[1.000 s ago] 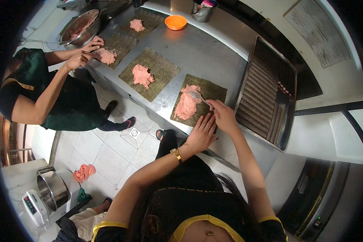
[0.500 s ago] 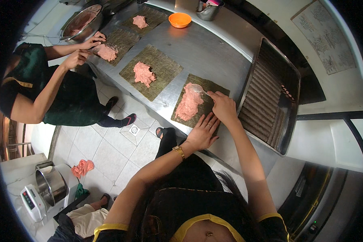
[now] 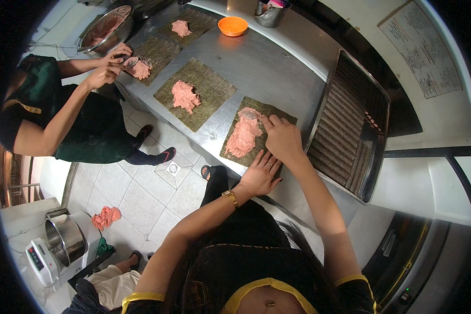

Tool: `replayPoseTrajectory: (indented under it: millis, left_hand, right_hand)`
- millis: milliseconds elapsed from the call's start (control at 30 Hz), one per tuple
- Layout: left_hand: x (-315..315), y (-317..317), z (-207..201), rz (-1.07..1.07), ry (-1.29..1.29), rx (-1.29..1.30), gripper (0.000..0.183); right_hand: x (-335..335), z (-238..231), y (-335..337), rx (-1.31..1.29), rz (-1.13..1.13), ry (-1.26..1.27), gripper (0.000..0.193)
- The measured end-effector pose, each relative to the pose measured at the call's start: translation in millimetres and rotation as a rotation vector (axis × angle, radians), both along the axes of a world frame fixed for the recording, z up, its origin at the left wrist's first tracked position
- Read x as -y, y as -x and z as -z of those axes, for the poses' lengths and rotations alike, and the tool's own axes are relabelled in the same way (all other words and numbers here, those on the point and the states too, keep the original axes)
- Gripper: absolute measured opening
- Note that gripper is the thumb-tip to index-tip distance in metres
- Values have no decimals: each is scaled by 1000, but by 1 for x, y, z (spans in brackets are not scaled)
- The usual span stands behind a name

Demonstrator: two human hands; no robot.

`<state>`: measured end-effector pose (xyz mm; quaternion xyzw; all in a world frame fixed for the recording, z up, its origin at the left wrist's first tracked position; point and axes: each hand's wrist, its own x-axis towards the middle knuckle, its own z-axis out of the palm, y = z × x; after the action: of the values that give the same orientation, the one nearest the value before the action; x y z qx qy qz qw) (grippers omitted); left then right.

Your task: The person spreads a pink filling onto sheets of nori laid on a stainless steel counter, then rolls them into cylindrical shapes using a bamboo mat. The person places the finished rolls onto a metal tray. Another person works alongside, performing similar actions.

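A dark green seaweed sheet (image 3: 281,111) lies before me on the steel table, with pink minced paste (image 3: 242,138) spread along its left half. My right hand (image 3: 284,138) is closed around the handle of a metal spoon (image 3: 250,113). The spoon's bowl rests in the paste near its far end. Flat at the sheet's near right edge lies my left hand (image 3: 260,176), fingers stretched out and holding nothing. To the left, a second seaweed sheet (image 3: 214,83) carries a rough mound of the same paste (image 3: 185,97).
A co-worker (image 3: 63,110) at left works paste on another sheet (image 3: 159,55), beside a metal bowl (image 3: 105,31) of paste. An orange bowl (image 3: 233,26) stands at the back. At right, a large metal tray (image 3: 345,115) holds rows of dark rolls. A mixer (image 3: 65,240) stands lower left.
My right hand has shifted slightly left with the spoon, whose bowl moved a little toward the paste's left edge. My left hand stays nearly still. The co-worker's hands have moved closer together.
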<state>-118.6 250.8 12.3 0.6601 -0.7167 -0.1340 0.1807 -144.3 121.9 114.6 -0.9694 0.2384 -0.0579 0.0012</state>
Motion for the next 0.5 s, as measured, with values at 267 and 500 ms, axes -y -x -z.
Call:
replayPoseTrajectory:
  millis: [267,500]
  left_hand:
    - [-1,1,1,-21,72,11,66]
    - [-1,1,2,-27,143,-1,65]
  right_hand:
    - [11,17,-16,-46,90,-15,30]
    - [30,21,-26,25,229,-162,26]
